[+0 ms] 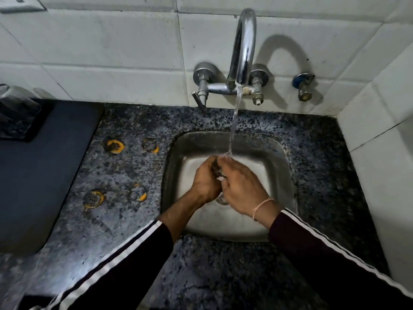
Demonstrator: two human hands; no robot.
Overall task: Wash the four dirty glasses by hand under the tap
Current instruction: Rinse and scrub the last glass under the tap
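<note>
Four clear glasses with yellow-orange residue stand on the speckled counter left of the sink: two at the back and two nearer me. Water runs from the chrome tap in a thin stream onto my hands. My left hand and my right hand are pressed together over the steel sink, fingers curled against each other. I see no glass between them, only a dark gap and wet glints.
The drain shows just below my hands. A dark mat or tray lies on the counter at the left, with a dark object at its back corner. White tiled walls close the back and right. A blue valve sticks out right of the tap.
</note>
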